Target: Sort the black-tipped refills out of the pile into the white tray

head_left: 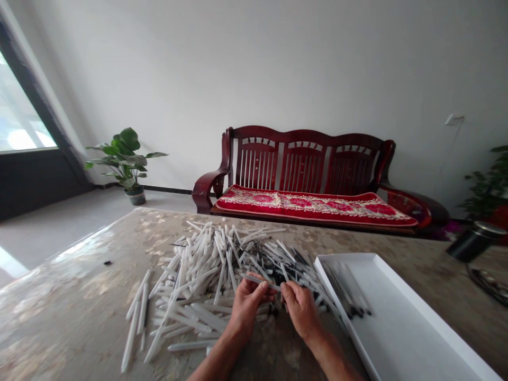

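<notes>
My left hand [250, 301] pinches a slim, whitish, pen-like tube [257, 279] between thumb and fingers, over the near edge of a heap. Close on its right, my right hand [299, 307] has its fingers closed at the right end of the same tube; the exact part under the fingertips is hidden. In front of and beside both hands spreads a big pile of similar translucent white tubes [206, 254]. Dark slender pieces [278, 267] lie mixed into the pile's right side. Several loose tubes [135, 323] rest apart at the left.
A shallow white box [416, 317] stands at the right, with several dark-tipped tubes [349, 291] inside along its left wall. Further right is a black cylinder [474, 241] with a cable. Behind the patterned table [91, 301] are a red wooden bench [305, 164] and a potted plant [129, 159].
</notes>
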Motion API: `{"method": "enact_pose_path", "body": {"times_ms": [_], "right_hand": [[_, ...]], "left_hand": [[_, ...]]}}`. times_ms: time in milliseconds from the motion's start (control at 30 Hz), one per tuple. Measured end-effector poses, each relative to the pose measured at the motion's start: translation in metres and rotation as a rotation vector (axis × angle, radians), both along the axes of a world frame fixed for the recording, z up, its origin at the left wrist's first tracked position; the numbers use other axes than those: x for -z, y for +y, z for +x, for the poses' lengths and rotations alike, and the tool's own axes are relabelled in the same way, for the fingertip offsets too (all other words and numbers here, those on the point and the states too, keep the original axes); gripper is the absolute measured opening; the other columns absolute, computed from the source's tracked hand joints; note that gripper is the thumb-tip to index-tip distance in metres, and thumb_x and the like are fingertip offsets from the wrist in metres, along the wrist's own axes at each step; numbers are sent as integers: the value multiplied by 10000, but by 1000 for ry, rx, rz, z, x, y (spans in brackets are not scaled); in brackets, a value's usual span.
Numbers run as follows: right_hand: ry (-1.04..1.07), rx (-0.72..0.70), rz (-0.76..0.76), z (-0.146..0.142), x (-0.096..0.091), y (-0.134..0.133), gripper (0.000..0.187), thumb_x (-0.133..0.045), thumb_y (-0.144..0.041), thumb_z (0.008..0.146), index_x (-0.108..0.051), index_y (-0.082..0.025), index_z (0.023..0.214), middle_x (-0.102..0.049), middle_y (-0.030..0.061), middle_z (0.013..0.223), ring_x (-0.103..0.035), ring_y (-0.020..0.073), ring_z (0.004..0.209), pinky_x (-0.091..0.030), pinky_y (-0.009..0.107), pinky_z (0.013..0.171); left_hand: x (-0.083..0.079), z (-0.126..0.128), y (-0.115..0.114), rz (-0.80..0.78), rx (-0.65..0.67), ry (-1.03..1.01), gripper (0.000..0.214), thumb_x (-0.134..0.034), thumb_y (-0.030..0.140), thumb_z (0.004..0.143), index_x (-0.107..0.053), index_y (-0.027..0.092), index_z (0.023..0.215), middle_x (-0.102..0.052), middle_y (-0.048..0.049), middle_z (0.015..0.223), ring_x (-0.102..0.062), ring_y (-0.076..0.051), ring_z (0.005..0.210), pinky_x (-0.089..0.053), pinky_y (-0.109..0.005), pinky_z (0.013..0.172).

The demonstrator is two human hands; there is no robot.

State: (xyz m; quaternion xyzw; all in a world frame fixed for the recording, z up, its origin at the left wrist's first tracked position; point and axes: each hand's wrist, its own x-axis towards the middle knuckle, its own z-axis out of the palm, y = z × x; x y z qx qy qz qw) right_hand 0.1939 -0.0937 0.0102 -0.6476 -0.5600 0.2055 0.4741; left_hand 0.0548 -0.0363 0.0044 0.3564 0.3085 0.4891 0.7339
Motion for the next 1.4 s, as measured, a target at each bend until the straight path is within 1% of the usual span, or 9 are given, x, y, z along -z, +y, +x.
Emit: {"method": "enact_pose_path", "body": {"times_ms": [100,267,367,467,667,867,1100,1300,1400], "right_hand": [[82,-28,-40,-1,3,-1,521,-381,-598,973,-527,-228,637,-477,-39,469,-469,132,442,-326,232,467],[104,17,-10,1,4,-1,502,-340,-556,995,-583,-221,712,-579,-10,571,-557,157,529,-390,240,512],[-62,24,30,3,-1,-1,336,-432,-429,976,-634,-219,809,-662,9,688,-625,175,646,-433,251,612],[-265,-40,29,2,-8,-3,154,-515,-245,906,-665,-218,887,-713,29,847,-662,183,790,-444,258,720],[-559,-193,-92,-8,-19,-10,243,-530,-90,831,-705,-257,854,-683,-2,869,-638,159,879,-405,240,744],[-746,-219,-210,-10,-24,-10,208,-556,-87,816,-688,-248,809,-675,-3,892,-628,163,921,-389,243,749],[-784,-102,-258,-4,-21,-8,188,-544,-86,839,-656,-230,793,-674,12,911,-641,169,928,-370,249,741],[-690,-98,-253,-1,-24,-7,276,-497,-56,828,-689,-253,852,-687,-4,924,-653,144,906,-366,230,731],[-666,-123,-295,2,-29,-8,286,-498,-60,797,-701,-254,852,-700,-4,923,-662,147,912,-372,229,739]], "left_hand": [[0,0,-1,-8,0,-17,459,-913,426,574,-591,178,787,-706,-2,687,-707,-179,646,-564,-266,588],[-4,-1,1,-30,-72,-37,462,-892,454,601,-594,182,825,-686,13,710,-696,-161,664,-550,-244,576],[-5,-3,4,-61,-131,-35,483,-881,478,606,-590,186,858,-680,15,739,-694,-155,674,-544,-237,567],[-5,-4,6,-80,-179,-38,506,-874,493,602,-589,186,887,-669,19,747,-683,-146,664,-532,-226,546],[-3,-4,8,-85,-235,-40,507,-861,512,600,-593,182,877,-623,42,733,-656,-126,632,-504,-206,514],[-2,-3,8,-77,-228,-37,499,-847,524,613,-592,181,869,-622,41,720,-649,-122,618,-495,-203,507],[0,-1,10,-67,-225,-19,487,-835,526,632,-588,184,876,-625,44,724,-652,-119,611,-499,-203,508],[3,-1,11,-63,-234,-23,478,-827,522,645,-594,184,890,-628,39,733,-665,-131,629,-510,-211,515],[3,-1,11,-65,-256,-18,475,-831,519,640,-596,184,881,-629,39,731,-665,-133,631,-516,-214,520]]}}
